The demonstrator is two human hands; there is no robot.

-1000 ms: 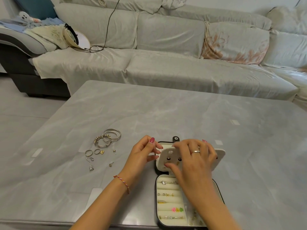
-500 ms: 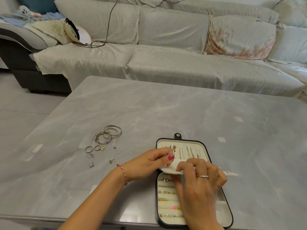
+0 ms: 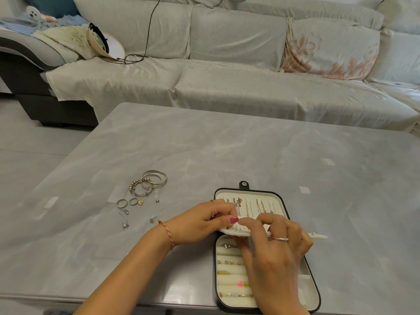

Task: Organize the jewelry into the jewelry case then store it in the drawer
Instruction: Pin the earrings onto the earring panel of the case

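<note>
A black jewelry case [image 3: 316, 289] lies open near the table's front edge, cream inside. Its lid half [image 3: 268, 200] shows several chains; the lower half has ring rolls [image 3: 229, 275] with rings and earrings. A cream earring panel [image 3: 318, 236] lies almost flat across the middle. My left hand [image 3: 202, 223] pinches the panel's left edge. My right hand [image 3: 272, 253] curls over the panel, fingertips pinching at it; what they hold is hidden. Loose on the table to the left lie silver bangles [image 3: 151, 184], small rings [image 3: 127, 203] and earrings [image 3: 125, 218].
The grey marble-look table [image 3: 227, 155] reaches back to a long sofa [image 3: 227, 87] under a pale cover. A hat and a black cable [image 3: 136, 57] lie on the sofa's left end. Grey floor [image 3: 27, 155] runs along the table's left side.
The earring panel, upright a second ago, has folded down nearly flat, uncovering the chains in the lid. Both hands came down and toward me with it; the view tilted down slightly.
</note>
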